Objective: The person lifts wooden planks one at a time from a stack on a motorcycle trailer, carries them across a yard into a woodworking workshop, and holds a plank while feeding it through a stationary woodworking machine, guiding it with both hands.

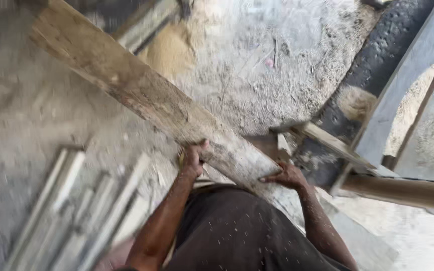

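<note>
A long, rough, weathered wooden plank (141,90) runs diagonally from the upper left down to my waist. My left hand (193,156) grips its left edge, thumb on top. On the right edge, my right hand (286,176) rests with fingers spread against the wood. Both hands hold the plank's near end in front of my dark, sawdust-speckled shirt (232,231). The view is motion-blurred.
Sawdust (172,47) lies in a heap on the grey concrete floor beyond the plank. Several pale wooden slats (91,211) lie at lower left. A grey machine frame (403,85) with a dark belt (372,65) and a wooden bar (403,190) stands at right.
</note>
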